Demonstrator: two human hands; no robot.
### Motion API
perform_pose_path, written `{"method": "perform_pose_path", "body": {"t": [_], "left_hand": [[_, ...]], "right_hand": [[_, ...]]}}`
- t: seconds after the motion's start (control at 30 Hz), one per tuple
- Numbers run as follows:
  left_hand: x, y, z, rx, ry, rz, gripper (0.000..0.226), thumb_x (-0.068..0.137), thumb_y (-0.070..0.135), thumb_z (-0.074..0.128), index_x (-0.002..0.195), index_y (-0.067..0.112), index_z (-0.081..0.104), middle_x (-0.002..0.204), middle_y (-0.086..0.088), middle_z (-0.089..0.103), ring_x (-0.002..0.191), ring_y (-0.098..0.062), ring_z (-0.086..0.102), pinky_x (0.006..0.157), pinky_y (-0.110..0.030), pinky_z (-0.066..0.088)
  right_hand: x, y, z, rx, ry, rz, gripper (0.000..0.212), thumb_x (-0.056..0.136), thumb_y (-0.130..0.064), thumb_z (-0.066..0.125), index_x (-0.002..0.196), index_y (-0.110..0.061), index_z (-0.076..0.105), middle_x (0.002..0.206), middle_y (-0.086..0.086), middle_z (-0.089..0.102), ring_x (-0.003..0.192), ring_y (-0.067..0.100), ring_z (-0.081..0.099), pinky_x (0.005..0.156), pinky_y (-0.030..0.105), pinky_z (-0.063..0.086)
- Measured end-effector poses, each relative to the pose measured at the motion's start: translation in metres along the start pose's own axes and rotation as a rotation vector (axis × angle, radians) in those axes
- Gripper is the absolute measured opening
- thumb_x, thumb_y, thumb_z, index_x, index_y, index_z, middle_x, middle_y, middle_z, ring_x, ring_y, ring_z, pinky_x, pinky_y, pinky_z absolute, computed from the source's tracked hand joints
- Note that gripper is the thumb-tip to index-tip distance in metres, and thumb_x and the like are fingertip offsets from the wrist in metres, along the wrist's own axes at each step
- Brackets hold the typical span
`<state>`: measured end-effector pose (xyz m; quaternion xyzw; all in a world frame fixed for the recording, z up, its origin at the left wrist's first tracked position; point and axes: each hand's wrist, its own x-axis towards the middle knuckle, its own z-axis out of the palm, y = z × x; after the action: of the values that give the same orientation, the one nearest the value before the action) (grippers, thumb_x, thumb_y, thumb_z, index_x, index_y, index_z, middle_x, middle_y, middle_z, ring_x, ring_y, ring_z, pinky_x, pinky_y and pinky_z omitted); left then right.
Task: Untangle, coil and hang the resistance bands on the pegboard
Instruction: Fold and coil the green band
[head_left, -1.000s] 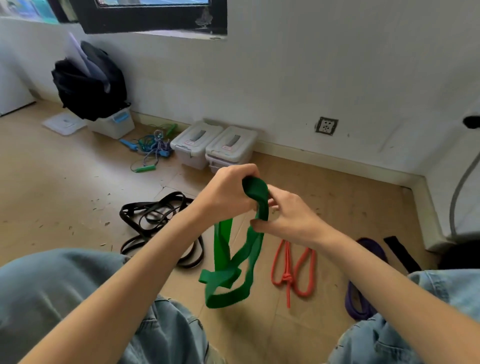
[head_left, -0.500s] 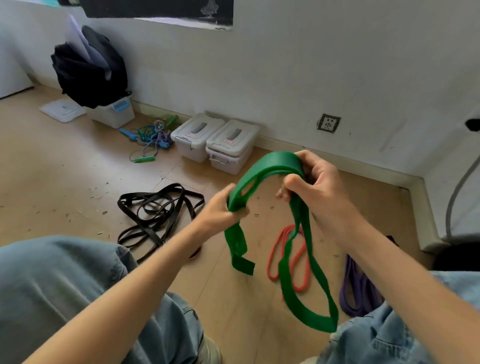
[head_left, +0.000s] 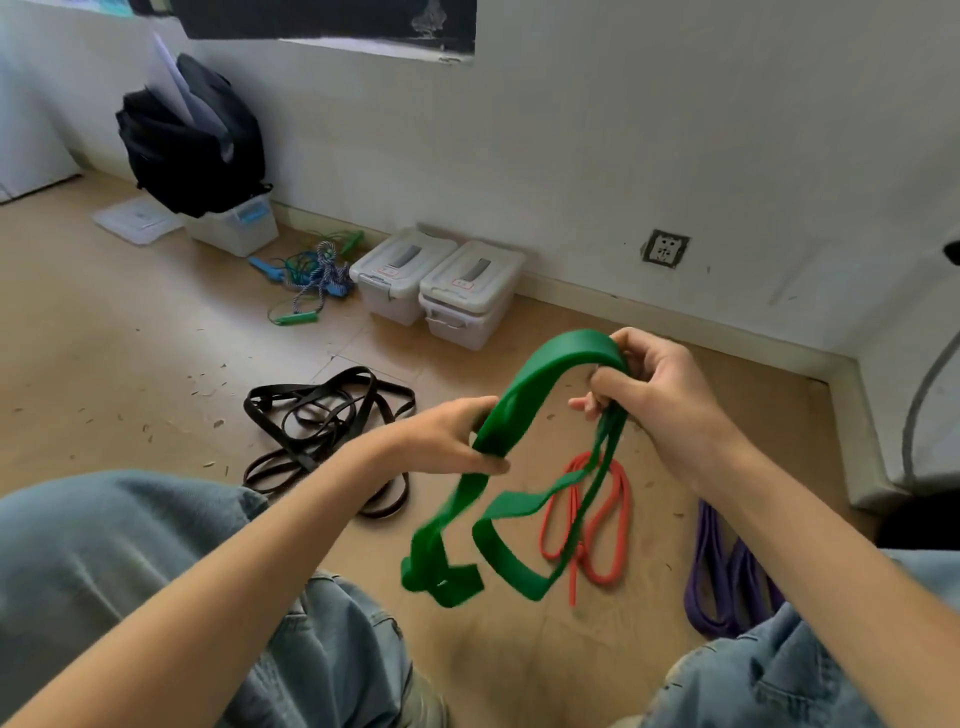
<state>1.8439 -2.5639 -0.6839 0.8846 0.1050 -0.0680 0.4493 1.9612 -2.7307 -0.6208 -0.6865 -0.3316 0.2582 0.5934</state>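
Lower loops of the green band (head_left: 441, 566) are motion-blurred; beside them, the purple band (head_left: 717, 587) disappears behind a knee (head_left: 769, 670).

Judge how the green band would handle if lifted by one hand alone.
Probably floppy: the green band arches between the left hand and right hand, then droops in twisted loops. Likely light, as pinches support it. Its dangling loops may swing and snag.

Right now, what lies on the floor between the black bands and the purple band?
In the head view, the red band lies on the floor between the black bands and the purple band. The green band, held by both hands, hangs above that stretch.
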Motion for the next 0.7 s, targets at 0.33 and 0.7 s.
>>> {"method": "perform_pose_path", "body": {"t": [0.33, 0.7], "left_hand": [[-0.012, 0.054, -0.024, -0.020, 0.203, 0.226, 0.018, 0.076, 0.001, 0.067, 0.092, 0.007, 0.062, 0.078, -0.002, 0.064, 0.068, -0.012, 0.062, 0.060, -0.023, 0.050], [0.002, 0.013, 0.026, -0.253, 0.250, 0.103, 0.025, 0.080, -0.004, 0.059, 0.096, 0.016, 0.055, 0.084, 0.004, 0.058, 0.075, 0.004, 0.056, 0.071, -0.015, 0.047]], "right_hand": [[0.000, 0.004, 0.012, -0.222, -0.388, 0.096, 0.042, 0.069, -0.013, 0.079, 0.106, -0.016, 0.057, 0.100, 0.007, 0.068, 0.092, 0.015, 0.066, 0.079, 0.024, 0.054], [-0.002, -0.017, 0.018, -0.180, -0.062, -0.166, 0.020, 0.071, 0.004, 0.066, 0.072, -0.014, 0.058, 0.061, -0.002, 0.055, 0.056, 0.008, 0.052, 0.052, 0.022, 0.044]]}}
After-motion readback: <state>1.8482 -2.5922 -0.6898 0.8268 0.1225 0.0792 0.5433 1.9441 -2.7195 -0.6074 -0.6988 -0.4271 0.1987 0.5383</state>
